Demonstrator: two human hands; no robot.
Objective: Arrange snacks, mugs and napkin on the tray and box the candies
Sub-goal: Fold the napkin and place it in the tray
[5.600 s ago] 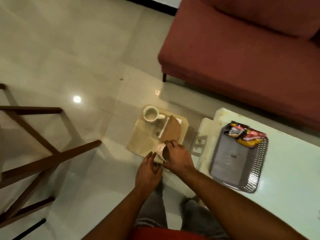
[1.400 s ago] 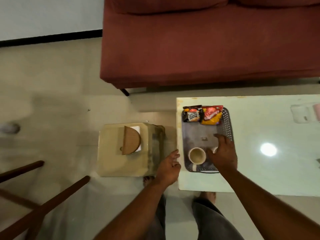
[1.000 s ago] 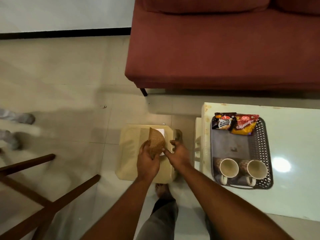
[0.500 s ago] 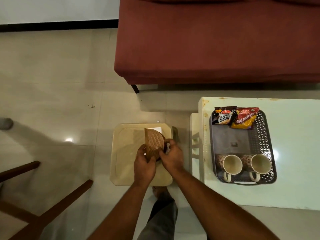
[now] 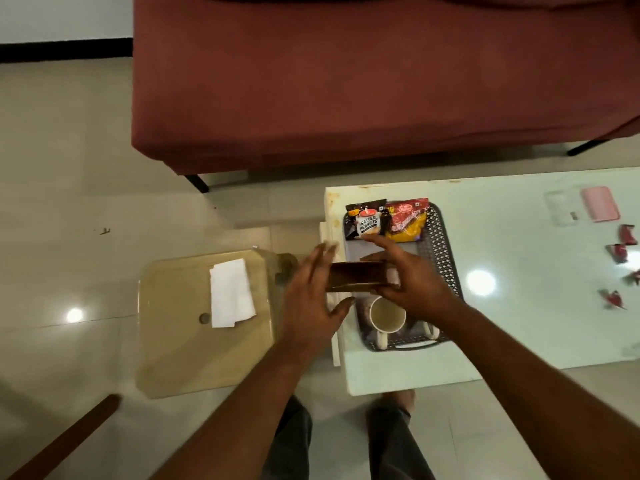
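Tiled floor (image 5: 69, 168), red sofa (image 5: 346, 81) far, white worktop (image 5: 536, 323) on the right.

Containers:
- Grey perforated tray (image 5: 443, 251) sits on the left end of the worktop. At its far end are 2 snack packs, side by side and touching: peanut pack (image 5: 367, 223) on the left, red-yellow pack (image 5: 406, 221) on the right. At its near end is 1 mug (image 5: 387, 313), upright, mouth up, handle toward the near edge. A second handle (image 5: 430, 332) shows just right of it; the rest is hidden under the right wrist.
- Pink box (image 5: 601, 204) lies at the far right of the worktop, with a clear piece (image 5: 561, 207) just left of it. Can't tell what is inside either.
- Beige stool (image 5: 180, 351) stands on the floor left of the worktop, with 1 white napkin (image 5: 230, 296) lying flat on top.

Loose items: 4 red-wrapped candies (image 5: 618, 252) in a rough line at the right edge of the worktop, near side of the box, well apart from the tray.

Hands:
- Brown holder (image 5: 356, 280) is held between both hands, above the middle-left of the tray, between packs and mug.
- Left hand (image 5: 310, 303): fingers straight, palm flat against the holder's left end.
- Right hand (image 5: 415, 282): wrapped over the holder's right end, gripping it.

1 wooden chair leg (image 5: 69, 441) shows at near left.
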